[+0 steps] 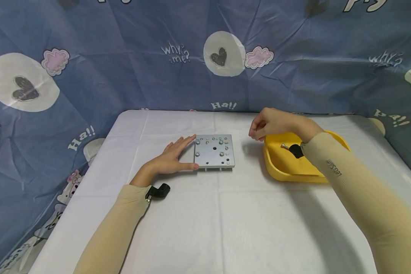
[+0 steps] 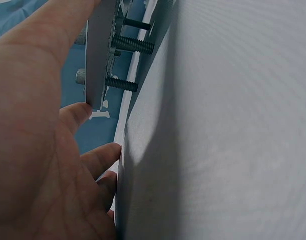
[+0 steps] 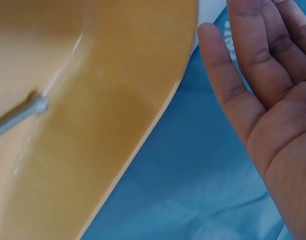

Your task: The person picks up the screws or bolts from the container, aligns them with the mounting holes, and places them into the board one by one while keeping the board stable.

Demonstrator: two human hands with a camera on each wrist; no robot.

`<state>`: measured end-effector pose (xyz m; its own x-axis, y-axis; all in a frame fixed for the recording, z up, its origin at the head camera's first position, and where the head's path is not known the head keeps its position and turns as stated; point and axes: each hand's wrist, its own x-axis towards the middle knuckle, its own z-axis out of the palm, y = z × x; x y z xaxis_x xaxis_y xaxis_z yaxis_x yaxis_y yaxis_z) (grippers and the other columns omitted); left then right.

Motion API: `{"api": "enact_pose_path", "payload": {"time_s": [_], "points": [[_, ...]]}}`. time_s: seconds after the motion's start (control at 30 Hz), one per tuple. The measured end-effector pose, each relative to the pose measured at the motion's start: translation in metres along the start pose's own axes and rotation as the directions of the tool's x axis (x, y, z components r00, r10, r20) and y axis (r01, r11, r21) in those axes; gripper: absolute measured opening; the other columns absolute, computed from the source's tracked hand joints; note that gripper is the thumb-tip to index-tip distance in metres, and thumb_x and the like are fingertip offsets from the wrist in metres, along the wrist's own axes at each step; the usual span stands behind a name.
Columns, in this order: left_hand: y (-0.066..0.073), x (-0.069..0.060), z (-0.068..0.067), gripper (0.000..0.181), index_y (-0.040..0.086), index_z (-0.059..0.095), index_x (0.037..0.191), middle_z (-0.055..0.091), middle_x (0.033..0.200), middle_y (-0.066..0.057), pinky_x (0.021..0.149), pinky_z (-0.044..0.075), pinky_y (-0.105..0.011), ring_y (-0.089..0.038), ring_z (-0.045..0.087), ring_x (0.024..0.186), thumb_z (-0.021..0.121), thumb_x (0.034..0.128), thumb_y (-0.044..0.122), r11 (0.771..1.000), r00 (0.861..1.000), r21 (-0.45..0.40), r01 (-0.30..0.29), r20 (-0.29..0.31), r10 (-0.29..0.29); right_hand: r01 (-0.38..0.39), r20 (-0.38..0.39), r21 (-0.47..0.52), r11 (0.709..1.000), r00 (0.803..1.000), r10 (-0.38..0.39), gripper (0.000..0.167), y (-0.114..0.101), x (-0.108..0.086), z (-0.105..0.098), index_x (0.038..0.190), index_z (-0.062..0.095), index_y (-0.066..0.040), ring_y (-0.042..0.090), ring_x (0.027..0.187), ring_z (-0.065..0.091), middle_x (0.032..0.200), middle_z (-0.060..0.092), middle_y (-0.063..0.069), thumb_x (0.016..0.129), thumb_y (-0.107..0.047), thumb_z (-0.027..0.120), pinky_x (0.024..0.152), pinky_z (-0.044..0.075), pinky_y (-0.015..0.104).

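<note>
A square silver metal plate point(image 1: 213, 150) with drilled holes and several socket-head bolts stands a little above the white table. In the left wrist view, threaded bolt shanks point(image 2: 134, 45) stick out of its underside. My left hand point(image 1: 169, 158) holds the plate's left side, index finger at the far corner and thumb at the near corner. Its other fingers are spread near the tabletop. My right hand point(image 1: 273, 122) hovers over the left rim of a yellow tray point(image 1: 284, 177), fingers loosely bent. No object shows in it, though some fingertips are out of the right wrist view.
A silver rod with a thicker end point(image 3: 38, 104) shows against the tray's inside; the rest of it is cut off. Black wrist cameras sit on both wrists. A blue printed cloth point(image 1: 185, 83) hangs behind the white-covered table point(image 1: 191, 228).
</note>
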<state>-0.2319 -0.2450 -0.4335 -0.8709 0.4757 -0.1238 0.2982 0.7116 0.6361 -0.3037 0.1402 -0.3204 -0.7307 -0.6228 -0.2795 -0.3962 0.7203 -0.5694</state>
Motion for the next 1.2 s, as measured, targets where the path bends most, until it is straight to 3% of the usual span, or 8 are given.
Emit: {"api": "enact_pose_path", "payload": {"time_s": [0.3, 0.47, 0.63, 0.83, 1.03, 1.2], "points": [[0.000, -0.001, -0.005, 0.111, 0.035, 0.011, 0.174, 0.013, 0.183, -0.007, 0.135, -0.007, -0.063, -0.035, -0.002, 0.170, 0.081, 0.0912, 0.057, 1.000, 1.000, 0.004, 0.000, 0.003, 0.000, -0.085, -0.018, 0.027, 0.996, 0.996, 0.085, 0.016, 0.021, -0.025, -0.016, 0.108, 0.082, -0.002, 0.021, 0.085, 0.074, 0.097, 0.083, 0.009, 0.099, -0.015, 0.078, 0.082, 0.059, 0.020], [-0.002, -0.004, -0.009, 0.110, 0.035, 0.012, 0.174, 0.013, 0.183, -0.008, 0.135, -0.009, -0.063, -0.035, -0.003, 0.170, 0.082, 0.0914, 0.054, 1.000, 1.000, -0.001, 0.006, -0.011, -0.006, -0.135, 0.010, 0.014, 0.991, 0.991, 0.135, 0.024, 0.034, -0.034, -0.021, 0.113, 0.081, -0.002, 0.022, 0.090, 0.078, 0.102, 0.083, 0.008, 0.101, -0.022, 0.078, 0.087, 0.060, 0.029], [-0.002, -0.002, -0.003, 0.111, 0.034, 0.012, 0.174, 0.013, 0.183, -0.008, 0.135, -0.009, -0.064, -0.036, -0.003, 0.170, 0.081, 0.0907, 0.059, 1.000, 1.000, -0.013, -0.004, 0.011, 0.004, -0.207, 0.045, -0.021, 0.978, 0.977, 0.208, 0.032, 0.055, -0.048, -0.021, 0.123, 0.078, -0.003, 0.020, 0.096, 0.075, 0.109, 0.083, 0.007, 0.101, -0.026, 0.077, 0.082, 0.057, 0.037], [0.000, 0.000, -0.001, 0.113, 0.033, 0.013, 0.174, 0.014, 0.182, -0.008, 0.134, -0.008, -0.065, -0.037, -0.002, 0.170, 0.081, 0.0893, 0.060, 1.000, 1.000, -0.019, -0.012, 0.005, 0.012, -0.214, 0.081, -0.079, 0.974, 0.972, 0.220, 0.042, 0.067, -0.059, -0.017, 0.134, 0.073, 0.001, 0.020, 0.102, 0.067, 0.126, 0.079, 0.015, 0.100, -0.023, 0.077, 0.086, 0.060, 0.037], [-0.001, 0.001, -0.001, 0.112, 0.034, 0.012, 0.174, 0.013, 0.183, -0.008, 0.134, -0.008, -0.065, -0.036, -0.003, 0.170, 0.081, 0.0897, 0.059, 1.000, 1.000, -0.014, -0.010, 0.005, 0.010, -0.226, 0.139, -0.098, 0.969, 0.961, 0.238, 0.042, 0.069, -0.060, -0.007, 0.134, 0.073, 0.002, 0.022, 0.109, 0.071, 0.126, 0.079, 0.016, 0.101, -0.023, 0.076, 0.098, 0.062, 0.051], [-0.003, 0.002, 0.000, 0.112, 0.036, 0.012, 0.174, 0.013, 0.183, -0.007, 0.135, -0.008, -0.063, -0.034, -0.003, 0.170, 0.081, 0.0896, 0.060, 1.000, 1.000, -0.015, -0.011, 0.002, 0.011, -0.241, 0.157, -0.108, 0.964, 0.954, 0.256, 0.039, 0.071, -0.058, -0.001, 0.132, 0.074, 0.001, 0.020, 0.103, 0.069, 0.122, 0.080, 0.015, 0.101, -0.021, 0.076, 0.093, 0.063, 0.049]]}}
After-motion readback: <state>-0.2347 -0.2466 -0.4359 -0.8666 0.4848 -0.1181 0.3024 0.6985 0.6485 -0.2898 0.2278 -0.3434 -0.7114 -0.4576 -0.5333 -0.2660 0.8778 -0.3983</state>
